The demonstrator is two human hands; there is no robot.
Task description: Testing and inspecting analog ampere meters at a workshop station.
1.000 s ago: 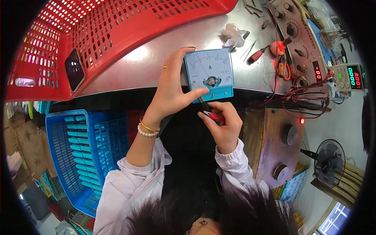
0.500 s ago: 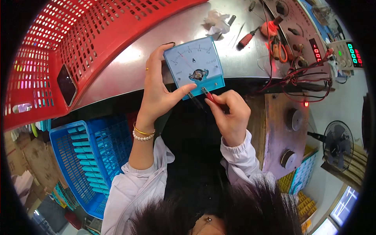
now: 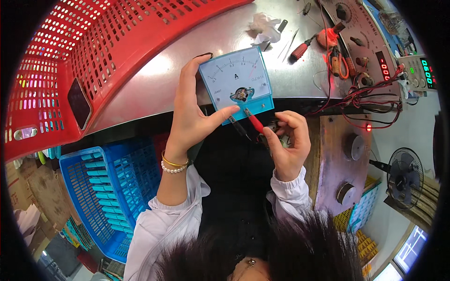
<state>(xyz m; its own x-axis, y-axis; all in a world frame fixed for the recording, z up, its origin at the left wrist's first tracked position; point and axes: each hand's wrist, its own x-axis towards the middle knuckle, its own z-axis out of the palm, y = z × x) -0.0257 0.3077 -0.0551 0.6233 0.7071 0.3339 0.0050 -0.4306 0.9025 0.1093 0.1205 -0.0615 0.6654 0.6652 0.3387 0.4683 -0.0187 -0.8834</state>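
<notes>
My left hand grips a blue-framed analogue ammeter, thumb on its lower edge and fingers along its left side. A red clip hangs on the middle lower terminal, and a black clip on the left one, just below my thumb. My right hand is curled at the tail of the red clip, thumb tip against or very near it; small grey-green items within its fingers are too hidden to name.
A red perforated crate with a dark phone lines the steel bench. At right are a red-handled screwdriver, crumpled paper, a test panel, tangled leads and a fan. A blue crate stands lower left.
The red clip has gone from my right hand's grip onto the terminal. That hand has moved right and curled further. The meter's needle has swung toward the scale's right end.
</notes>
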